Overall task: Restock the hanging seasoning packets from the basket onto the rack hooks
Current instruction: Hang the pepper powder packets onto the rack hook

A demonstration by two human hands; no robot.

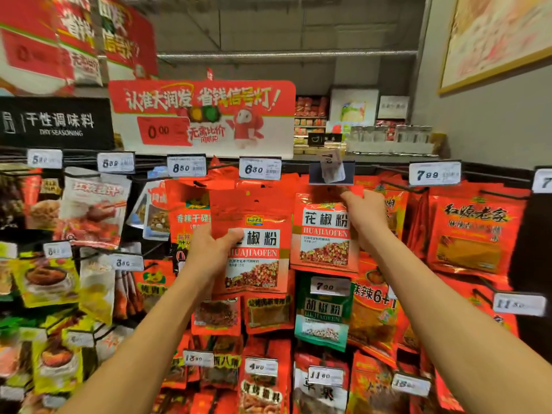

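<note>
Just left of the frame's centre, the left hand [213,249] grips a red huajiao powder packet [254,234] by its left edge, thumb across the printed front and fingers curled behind. The packet is held upright in front of the rack, its punched header at the top, close under the 6.80 price tag [259,168].

To its right, the right hand [366,215] reaches up to the header of a matching hung packet [324,231]. Its fingers pinch or steady that top edge just below a dark tag holder [331,173] whose paper label sits crooked; the hook itself is hidden there, so I cannot tell whether the hole is already on it.

The packets look light, thin and floppy: glossy foil pouches with loose powder, likely slippery and prone to bending if held low. The stiffer sealed header beside the hang hole seems the best place to hold, keeping the hole flat and square to the hook tip.

Room is tight. Neighbouring packets overlap on both sides, price tags stand out in front of the hook ends across the upper middle of the frame, and a green pepper packet [324,309] hangs directly below. Threading a hook probably means coming in straight from the front and sliding back, without snagging tags or knocking adjacent rows. The basket is not in view.
</note>
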